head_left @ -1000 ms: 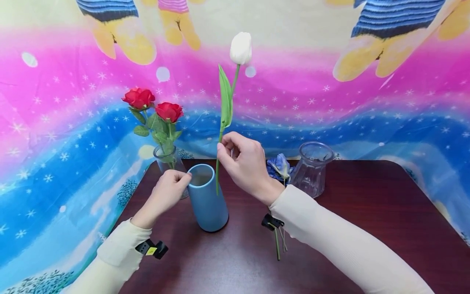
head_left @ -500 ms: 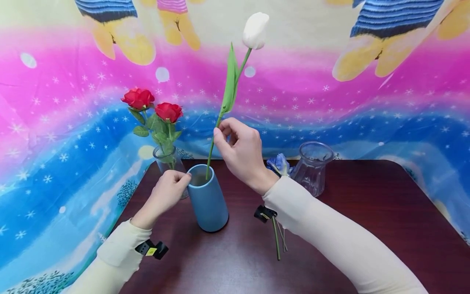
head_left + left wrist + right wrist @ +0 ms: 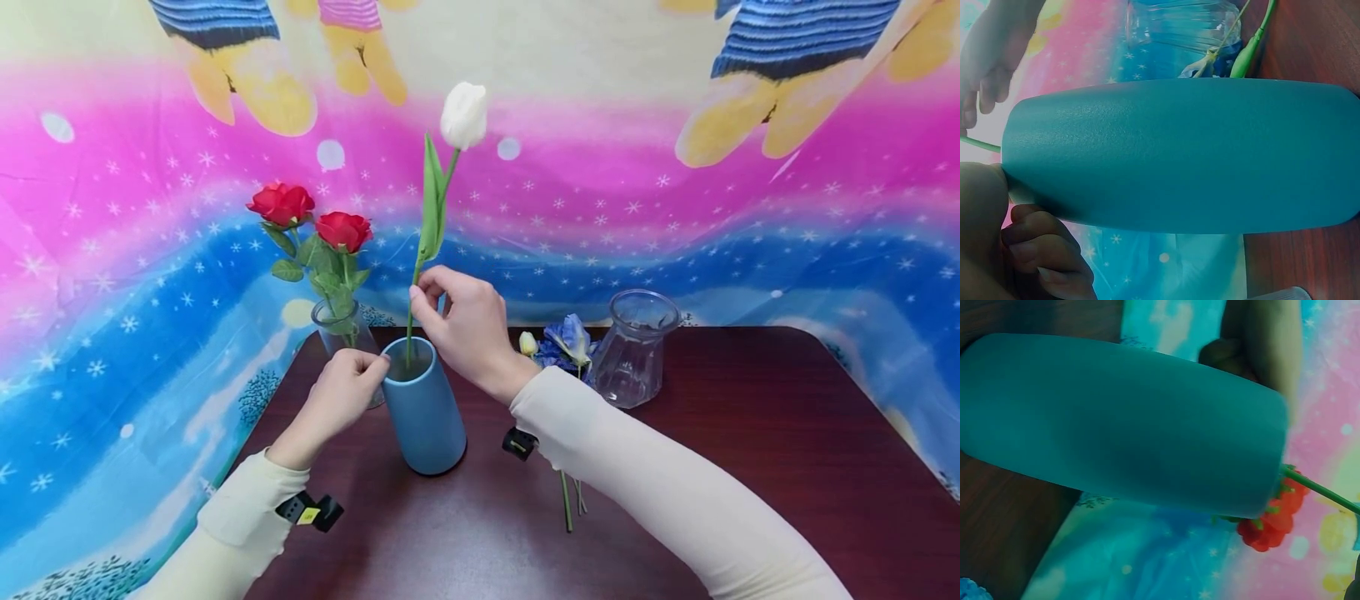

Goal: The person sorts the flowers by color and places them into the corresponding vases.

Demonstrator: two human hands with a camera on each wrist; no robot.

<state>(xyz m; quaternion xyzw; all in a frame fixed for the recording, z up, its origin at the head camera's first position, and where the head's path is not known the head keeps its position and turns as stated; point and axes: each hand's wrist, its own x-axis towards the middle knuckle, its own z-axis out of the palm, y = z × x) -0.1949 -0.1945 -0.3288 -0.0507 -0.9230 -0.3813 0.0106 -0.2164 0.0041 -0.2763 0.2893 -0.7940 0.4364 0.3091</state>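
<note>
A white tulip [image 3: 464, 117] with a green leaf stands nearly upright, its stem pinched between the thumb and fingers of my right hand [image 3: 468, 329]. The stem's lower end is inside the mouth of a blue vase [image 3: 426, 421]. On the vase's left rim, my left hand [image 3: 345, 396] pinches the edge between thumb and curled fingers. In the left wrist view the vase [image 3: 1179, 156] spans the frame, the left fingers [image 3: 1054, 250] at its rim. The right wrist view shows the green stem [image 3: 1322, 487] entering the vase; the stem's tip is hidden.
Behind the vase, two red roses [image 3: 281, 204] stand in a clear glass vase [image 3: 337, 315]. Blue flowers [image 3: 570, 342] and a pale yellow bud [image 3: 528, 342] lie on the dark wooden table [image 3: 750, 450], beside a wide-necked glass vase [image 3: 637, 350]. A patterned cloth hangs behind.
My right hand has carried the tulip left and lowered its stem from beside the blue vase into its mouth. The pale bud has come into sight. My left hand has stayed at the rim.
</note>
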